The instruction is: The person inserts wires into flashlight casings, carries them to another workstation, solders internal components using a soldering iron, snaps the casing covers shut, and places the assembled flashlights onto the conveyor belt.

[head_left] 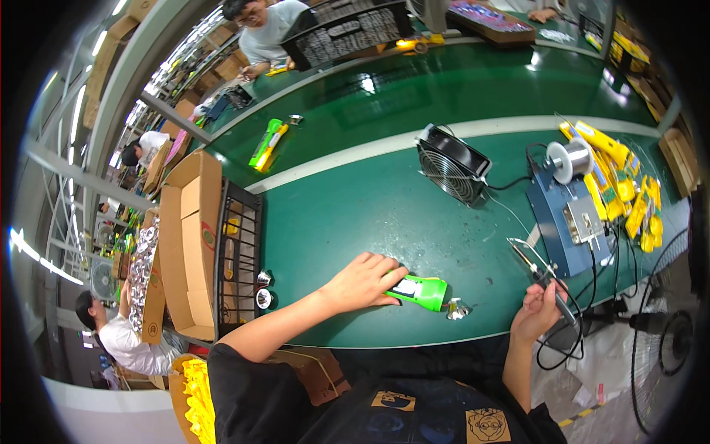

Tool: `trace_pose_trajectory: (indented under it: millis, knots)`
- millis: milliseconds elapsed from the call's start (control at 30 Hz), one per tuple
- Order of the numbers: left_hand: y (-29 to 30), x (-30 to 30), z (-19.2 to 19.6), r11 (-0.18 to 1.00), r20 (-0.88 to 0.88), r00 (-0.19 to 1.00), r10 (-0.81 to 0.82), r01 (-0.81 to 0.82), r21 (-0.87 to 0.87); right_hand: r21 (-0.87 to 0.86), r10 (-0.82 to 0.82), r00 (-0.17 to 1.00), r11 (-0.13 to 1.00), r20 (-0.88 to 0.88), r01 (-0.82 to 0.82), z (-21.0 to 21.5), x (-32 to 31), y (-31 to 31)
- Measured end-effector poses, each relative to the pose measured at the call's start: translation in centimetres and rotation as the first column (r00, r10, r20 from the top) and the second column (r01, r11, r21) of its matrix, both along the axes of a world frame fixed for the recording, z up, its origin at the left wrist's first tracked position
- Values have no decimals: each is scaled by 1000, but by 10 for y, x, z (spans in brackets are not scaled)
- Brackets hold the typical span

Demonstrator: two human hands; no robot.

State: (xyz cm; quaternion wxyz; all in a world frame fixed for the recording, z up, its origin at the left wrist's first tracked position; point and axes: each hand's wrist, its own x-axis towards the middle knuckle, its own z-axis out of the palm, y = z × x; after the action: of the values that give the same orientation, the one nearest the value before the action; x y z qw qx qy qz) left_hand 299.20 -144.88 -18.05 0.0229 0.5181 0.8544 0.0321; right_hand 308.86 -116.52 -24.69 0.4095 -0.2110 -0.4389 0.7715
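Observation:
My left hand (362,281) is wrapped round a bright green flashlight body (423,293) lying on the green bench. At its right end sits a small shiny reflector (458,310); whether a wire joins them I cannot tell. My right hand (536,314) grips a soldering iron (564,306), its tip angled up and left above the bench, apart from the flashlight. A thin wire runs beside the iron. To the right stands a blue soldering unit (556,226) with a spool of solder wire (571,160) on top.
A small black fan (452,166) stands behind. Yellow flashlight parts (627,189) pile at the right. On the left are a black crate (238,259), a cardboard box (194,251) and two reflectors (264,297). A green-and-yellow flashlight (268,146) lies beyond the pale rail. A co-worker (270,33) sits opposite.

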Motion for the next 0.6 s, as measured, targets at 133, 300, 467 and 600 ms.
trace_pose_trajectory:
  millis: [133, 300, 467, 600]
  knots:
    - [2, -4, -6, 1000, 54, 999, 4, -4, 3, -21, -18, 1000, 1000, 4, 19, -6, 5, 3]
    - [-27, -20, 4, 983, 34, 984, 175, -177, 50, -21, -27, 999, 999, -20, 27, -3, 7, -4]
    - [-61, -62, 6, 871, 18, 877, 480, -479, 112, 54, -21, 998, 998, 54, 18, -2, 4, -5]
    - [-66, -130, 3, 813, -85, 814, 575, -557, 172, 33, -24, 997, 999, 78, 21, 4, 1, -5]
